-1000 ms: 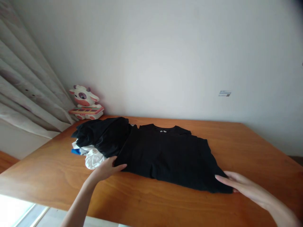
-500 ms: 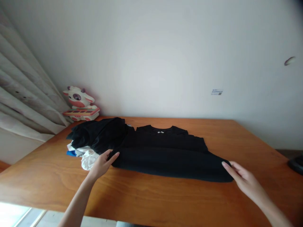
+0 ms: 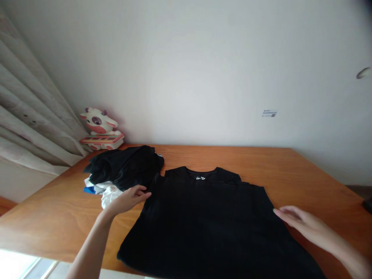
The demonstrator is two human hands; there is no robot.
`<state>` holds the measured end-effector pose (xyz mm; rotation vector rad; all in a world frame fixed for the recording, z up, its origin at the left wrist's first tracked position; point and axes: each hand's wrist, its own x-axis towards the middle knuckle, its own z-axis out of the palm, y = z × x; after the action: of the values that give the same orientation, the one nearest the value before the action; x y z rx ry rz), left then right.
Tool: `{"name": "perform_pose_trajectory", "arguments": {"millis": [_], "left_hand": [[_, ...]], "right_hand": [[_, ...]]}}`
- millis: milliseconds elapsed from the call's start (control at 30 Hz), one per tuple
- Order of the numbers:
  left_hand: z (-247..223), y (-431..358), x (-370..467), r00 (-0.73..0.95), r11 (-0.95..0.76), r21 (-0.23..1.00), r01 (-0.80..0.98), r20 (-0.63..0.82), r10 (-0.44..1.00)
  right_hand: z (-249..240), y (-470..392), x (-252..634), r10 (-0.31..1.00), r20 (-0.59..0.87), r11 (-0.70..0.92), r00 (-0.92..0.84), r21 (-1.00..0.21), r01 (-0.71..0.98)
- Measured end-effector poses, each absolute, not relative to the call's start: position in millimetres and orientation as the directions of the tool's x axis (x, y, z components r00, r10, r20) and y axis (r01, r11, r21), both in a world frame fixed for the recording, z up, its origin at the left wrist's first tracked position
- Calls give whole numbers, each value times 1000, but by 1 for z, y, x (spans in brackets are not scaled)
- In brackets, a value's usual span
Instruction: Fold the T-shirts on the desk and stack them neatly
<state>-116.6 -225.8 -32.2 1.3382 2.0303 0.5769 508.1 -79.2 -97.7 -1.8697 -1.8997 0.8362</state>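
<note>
A black T-shirt (image 3: 203, 224) lies spread out, its collar with small white print toward the wall and its lower part reaching the near table edge. My left hand (image 3: 130, 199) is at the shirt's left edge below the sleeve, thumb and fingers slightly apart. At the opposite edge, my right hand (image 3: 296, 219) has its fingers stretched out and their tips against the cloth. Neither hand shows a clear grip on the fabric. The shirt's lowest part is cut off by the frame.
A pile of black clothes (image 3: 124, 164) lies left of the shirt, with white cloth (image 3: 110, 195) and blue cloth (image 3: 89, 190) beneath. Behind it a cow toy with a keyboard (image 3: 101, 131) stands on the wooden table (image 3: 58, 217) near the curtain (image 3: 31, 97). A dark object (image 3: 367, 205) sits at the right.
The shirt's doubled-over lower part has come down toward me and lies spread out. Its collar has shifted nearer. My hands, earlier pinching the fold's ends, are now at the shirt's sides.
</note>
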Motion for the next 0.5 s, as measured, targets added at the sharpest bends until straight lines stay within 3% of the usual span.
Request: {"name": "perform_pose_trajectory", "arguments": {"millis": [100, 233, 333, 433, 500], "left_hand": [[-48, -185, -103, -396, 407, 652, 639, -174, 901], [-52, -164, -91, -403, 364, 517, 775, -39, 914], [-46, -166, -88, -341, 242, 649, 721, 29, 939], [-39, -166, -91, -392, 123, 823, 554, 127, 911], [-38, -160, -96, -441, 75, 860, 505, 182, 879]], "right_hand": [[-88, -44, 465, 977, -215, -151, 17, -627, 764], [-81, -21, 434, 939, -312, -138, -144, -724, 676], [-73, -18, 429, 972, -185, -65, -146, -806, 588], [-64, -13, 429, 992, -40, 16, -118, -897, 441], [-59, -4, 427, 995, 38, 71, -88, -910, 409]]}}
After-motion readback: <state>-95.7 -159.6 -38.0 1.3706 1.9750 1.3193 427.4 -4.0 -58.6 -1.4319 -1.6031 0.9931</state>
